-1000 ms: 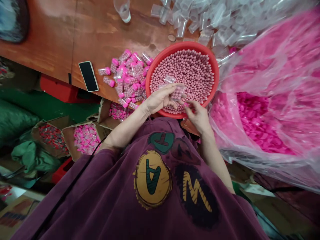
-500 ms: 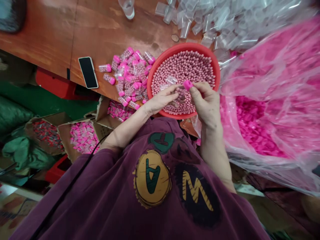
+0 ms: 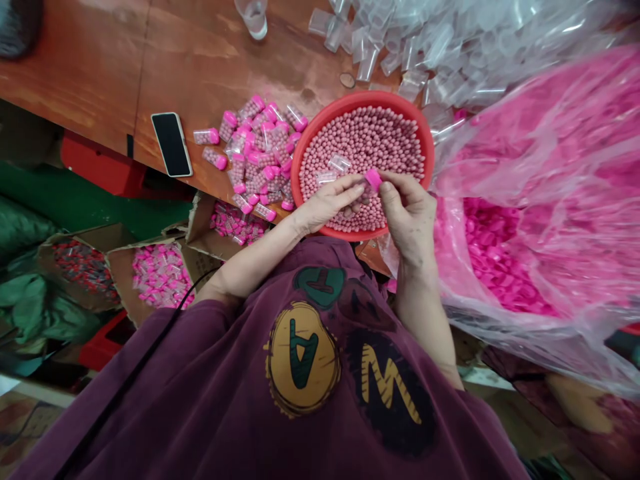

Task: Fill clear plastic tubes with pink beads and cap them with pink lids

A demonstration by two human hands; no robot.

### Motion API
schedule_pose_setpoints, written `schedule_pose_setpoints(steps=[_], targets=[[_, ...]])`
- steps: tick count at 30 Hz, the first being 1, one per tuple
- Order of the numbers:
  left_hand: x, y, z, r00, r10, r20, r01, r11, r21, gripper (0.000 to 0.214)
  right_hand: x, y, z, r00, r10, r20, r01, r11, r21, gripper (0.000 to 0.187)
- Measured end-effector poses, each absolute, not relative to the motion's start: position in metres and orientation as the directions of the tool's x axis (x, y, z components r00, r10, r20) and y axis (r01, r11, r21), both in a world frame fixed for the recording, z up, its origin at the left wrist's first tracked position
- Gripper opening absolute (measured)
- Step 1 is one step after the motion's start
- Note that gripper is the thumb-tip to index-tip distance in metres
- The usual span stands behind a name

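My left hand [image 3: 327, 203] grips a small clear vial filled with pink balls, over the near side of a red bowl [image 3: 305, 139] heaped with pink balls [image 3: 370, 143]. My right hand [image 3: 410, 217] pinches a bright pink cap [image 3: 373, 179] at the vial's mouth. The two hands meet above the bowl. Two empty clear vials [image 3: 336, 168] lie on the balls just beyond my fingers.
A pile of capped pink vials [image 3: 260, 153] lies left of the bowl on the wooden table [image 3: 100, 60], beside a black phone [image 3: 171, 143]. Empty clear vials [image 3: 415, 47] are heaped at the back. A plastic bag of pink caps [image 3: 500, 260] fills the right. Cardboard boxes of vials [image 3: 160, 273] sit below the table.
My right hand rose from the bowl's near rim with a pink cap and brought it to the vial in my left hand. The left hand barely moved.
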State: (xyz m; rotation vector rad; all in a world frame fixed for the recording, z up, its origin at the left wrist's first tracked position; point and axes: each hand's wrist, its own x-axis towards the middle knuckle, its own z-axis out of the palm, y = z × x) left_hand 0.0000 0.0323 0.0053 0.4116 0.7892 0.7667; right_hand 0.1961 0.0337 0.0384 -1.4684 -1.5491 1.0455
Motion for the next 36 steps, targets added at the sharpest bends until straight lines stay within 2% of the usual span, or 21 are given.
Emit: schedule_pose_setpoints(steps=[4, 10, 16, 21, 27, 32, 36], targets=[[0.001, 0.031, 0.008, 0.472, 0.729, -0.495, -0.462, 0.683, 0.565, 0.038, 0.2, 0.032, 0.042, -0.095, 0.994, 0.052, 0.439, 0.089, -0.894, 0.028], [0.005, 0.027, 0.014, 0.477, 0.718, -0.507, -0.46, 0.696, 0.551, 0.034, 0.2, 0.028, 0.06, -0.148, 0.989, 0.007, 0.527, 0.085, -0.845, 0.034], [0.001, 0.03, 0.025, 0.446, 0.78, -0.438, -0.343, 0.601, 0.722, 0.022, 0.201, 0.021, 0.073, -0.205, 0.978, 0.047, 0.62, 0.167, -0.766, 0.032], [-0.006, 0.033, 0.032, 0.468, 0.805, -0.365, -0.263, 0.521, 0.812, 0.032, 0.201, 0.014, 0.07, -0.249, 0.961, 0.124, 0.64, 0.259, -0.723, 0.03], [0.007, 0.02, 0.02, 0.352, 0.848, -0.395, -0.339, 0.509, 0.791, 0.043, 0.193, 0.01, 0.068, -0.189, 0.981, 0.049, 0.69, 0.168, -0.704, 0.038], [0.005, 0.014, 0.02, 0.423, 0.774, -0.472, -0.368, 0.622, 0.691, 0.045, 0.198, 0.014, 0.066, -0.114, 0.993, -0.02, 0.523, 0.043, -0.851, 0.037], [0.002, 0.015, 0.024, 0.472, 0.721, -0.507, -0.356, 0.682, 0.639, 0.043, 0.198, 0.008, 0.062, -0.065, 0.998, -0.026, 0.517, 0.011, -0.856, 0.04]])
